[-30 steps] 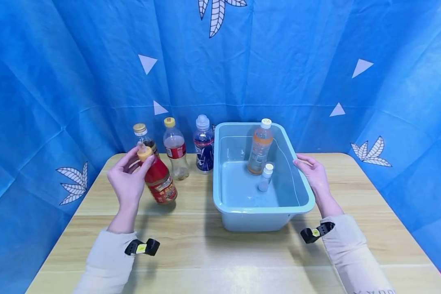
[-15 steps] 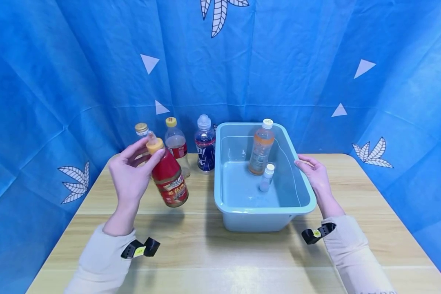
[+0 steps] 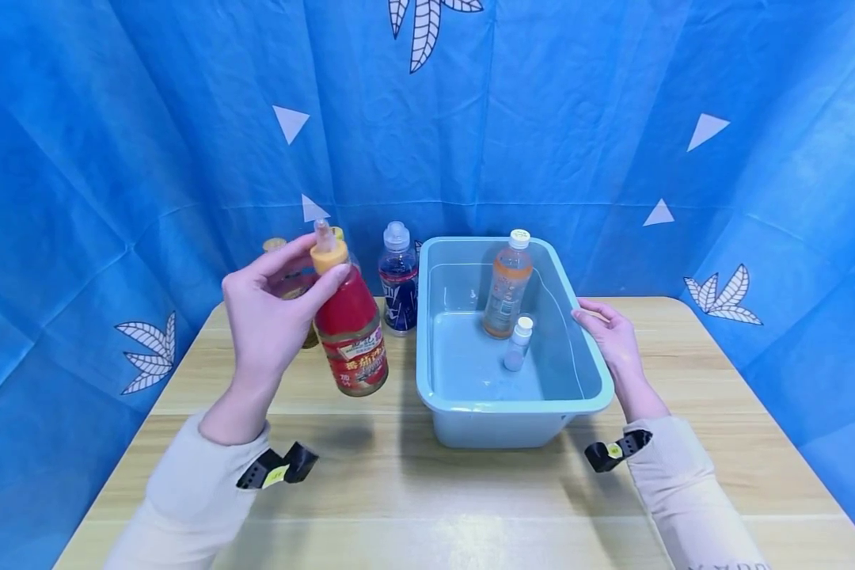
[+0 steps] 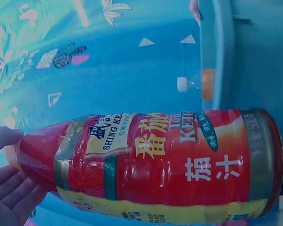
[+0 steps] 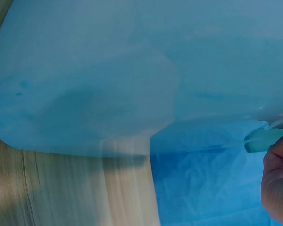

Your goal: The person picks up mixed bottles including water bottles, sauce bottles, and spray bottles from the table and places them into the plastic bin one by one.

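Note:
My left hand (image 3: 267, 321) grips a red ketchup bottle (image 3: 359, 344) by its neck, just under the yellow cap. The bottle is raised over the table, its base tilted toward the basin; in the left wrist view its label (image 4: 198, 167) fills the middle. With thumb and fingers, my right hand (image 3: 613, 336) pinches the right rim of a light blue plastic basin (image 3: 513, 407). Inside the basin stand a tall bottle with an orange band (image 3: 506, 297) and a small white-capped bottle (image 3: 518, 346).
Left of the basin stands a dark blue-labelled bottle (image 3: 399, 297) with a clear cap. Behind the left hand, a yellow-capped bottle and a gold-capped bottle (image 3: 274, 244) are mostly hidden. A blue patterned curtain (image 3: 556, 119) hangs round the wooden table (image 3: 427, 507).
The left hand has raised the ketchup bottle and carried it right toward the basin, covering the bottles behind. The right hand and basin have stayed in place.

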A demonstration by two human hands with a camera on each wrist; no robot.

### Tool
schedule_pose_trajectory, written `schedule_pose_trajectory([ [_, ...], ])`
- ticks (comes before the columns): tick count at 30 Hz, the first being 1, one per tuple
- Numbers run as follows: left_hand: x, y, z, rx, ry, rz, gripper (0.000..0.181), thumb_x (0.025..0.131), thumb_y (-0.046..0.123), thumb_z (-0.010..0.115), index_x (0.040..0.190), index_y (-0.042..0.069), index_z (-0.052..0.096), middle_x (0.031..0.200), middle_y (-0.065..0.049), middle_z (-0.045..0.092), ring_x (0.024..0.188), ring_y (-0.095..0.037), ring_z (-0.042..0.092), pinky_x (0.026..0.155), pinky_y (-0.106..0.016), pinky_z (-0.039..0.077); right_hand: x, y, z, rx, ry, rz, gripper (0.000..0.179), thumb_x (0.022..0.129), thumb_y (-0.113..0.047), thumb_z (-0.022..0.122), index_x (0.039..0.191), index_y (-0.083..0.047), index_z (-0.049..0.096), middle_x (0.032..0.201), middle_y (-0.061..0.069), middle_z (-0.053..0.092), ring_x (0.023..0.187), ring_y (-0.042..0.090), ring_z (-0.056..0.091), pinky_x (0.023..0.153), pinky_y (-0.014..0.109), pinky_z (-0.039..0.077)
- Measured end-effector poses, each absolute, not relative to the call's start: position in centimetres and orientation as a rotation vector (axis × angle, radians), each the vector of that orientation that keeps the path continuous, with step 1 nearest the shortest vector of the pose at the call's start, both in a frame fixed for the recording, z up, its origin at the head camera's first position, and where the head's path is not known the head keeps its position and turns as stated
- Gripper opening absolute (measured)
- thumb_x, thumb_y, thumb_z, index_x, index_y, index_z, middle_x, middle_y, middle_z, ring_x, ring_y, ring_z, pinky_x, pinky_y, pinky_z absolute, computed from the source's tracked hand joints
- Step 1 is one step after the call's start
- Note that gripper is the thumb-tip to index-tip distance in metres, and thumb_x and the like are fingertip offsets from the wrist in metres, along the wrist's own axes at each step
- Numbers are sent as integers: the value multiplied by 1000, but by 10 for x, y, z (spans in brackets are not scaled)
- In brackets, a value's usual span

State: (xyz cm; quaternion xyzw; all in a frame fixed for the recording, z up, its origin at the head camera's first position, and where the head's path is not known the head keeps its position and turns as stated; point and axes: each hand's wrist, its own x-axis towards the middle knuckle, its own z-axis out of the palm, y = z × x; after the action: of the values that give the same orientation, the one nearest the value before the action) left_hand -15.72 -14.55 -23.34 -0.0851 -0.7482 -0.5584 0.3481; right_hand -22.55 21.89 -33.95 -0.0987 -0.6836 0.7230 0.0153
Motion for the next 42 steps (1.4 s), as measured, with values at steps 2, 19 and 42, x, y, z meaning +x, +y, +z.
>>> schedule_pose_trajectory([
  [2, -158, -141, -227, -251, -1938, -1442, 35, 73, 15, 73, 106, 9, 65, 101, -5, 65, 86, -13, 62, 71, -24, 50, -225, 219, -340, -305, -2122, 2261, 26, 84, -11, 59, 110, -6, 57, 69, -9, 65, 62, 7, 62, 55, 20, 50],
  [19, -166, -108, -196, -396, -1892, -1506, 35, 74, 15, 72, 107, 7, 65, 100, -4, 65, 87, -15, 61, 72, -28, 51, -225, 218, -339, -319, -2136, 2240, 28, 84, -11, 59, 112, -5, 57, 70, -11, 65, 63, 6, 62, 56, 19, 50],
  [42, -187, -49, -223, -541, -1813, -1649, 37, 76, 17, 70, 110, 2, 62, 102, -5, 64, 85, -12, 60, 70, -29, 51, -238, 228, -359, -294, -2151, 2200, 27, 83, -19, 63, 109, -12, 59, 73, -11, 65, 65, 6, 62, 57, 21, 51],
])
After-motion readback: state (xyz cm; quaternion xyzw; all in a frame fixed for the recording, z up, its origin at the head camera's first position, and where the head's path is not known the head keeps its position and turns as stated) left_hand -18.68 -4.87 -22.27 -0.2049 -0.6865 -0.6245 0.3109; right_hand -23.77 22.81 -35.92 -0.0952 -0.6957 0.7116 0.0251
